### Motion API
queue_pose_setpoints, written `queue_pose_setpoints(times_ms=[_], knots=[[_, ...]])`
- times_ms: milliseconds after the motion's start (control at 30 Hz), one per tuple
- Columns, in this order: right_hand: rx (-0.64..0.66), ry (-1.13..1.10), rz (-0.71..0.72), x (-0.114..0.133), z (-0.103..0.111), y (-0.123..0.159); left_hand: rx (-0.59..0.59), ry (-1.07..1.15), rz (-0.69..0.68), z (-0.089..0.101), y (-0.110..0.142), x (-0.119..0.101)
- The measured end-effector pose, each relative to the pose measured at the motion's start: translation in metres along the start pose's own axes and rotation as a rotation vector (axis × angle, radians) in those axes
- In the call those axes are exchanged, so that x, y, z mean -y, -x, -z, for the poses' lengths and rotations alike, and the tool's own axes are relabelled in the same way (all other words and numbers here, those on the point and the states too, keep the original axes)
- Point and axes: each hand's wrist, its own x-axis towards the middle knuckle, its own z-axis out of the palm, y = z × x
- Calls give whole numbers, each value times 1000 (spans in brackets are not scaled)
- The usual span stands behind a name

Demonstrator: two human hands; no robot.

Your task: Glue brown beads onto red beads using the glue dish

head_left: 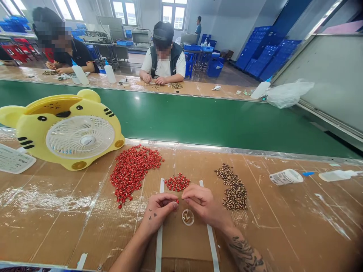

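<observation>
The left hand (159,212) sits just above a brown cardboard sheet (184,241), its fingertips (173,198) pinched closed on a small red bead (177,201). The right hand (203,202) curves in from the other side, its fingers (188,192) bent down almost touching the left's, though whether they grip anything is hidden. Just below the hands, a small round clear dish (187,217) holds gold-coloured bits and rests on the cardboard between two white tape strips (161,185). Beyond the hands lies a small heap of red beads (177,182), with a much larger red pile (133,173) to its left and a long pile of brown beads (234,190) to its right, all on the cardboard-covered table (56,226). Further left stands a yellow tiger-shaped fan (70,130) beside a printed sheet (14,158), while two plastic bottles (286,176) lie on the right. Past a green conveyor belt (198,121), two co-workers (164,56) sit working at the far table, and stacked blue crates (263,49) line the back of the room.
</observation>
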Motion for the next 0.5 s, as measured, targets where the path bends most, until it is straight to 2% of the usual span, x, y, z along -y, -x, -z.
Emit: queue_pose_setpoints(times_ms=[167,500], knots=[[32,4,-9,-2,-9,-2,17,42,-19,-1,-1,-1],[25,37,18,0,-12,-2,45,40,-20,-2,-1,-4]])
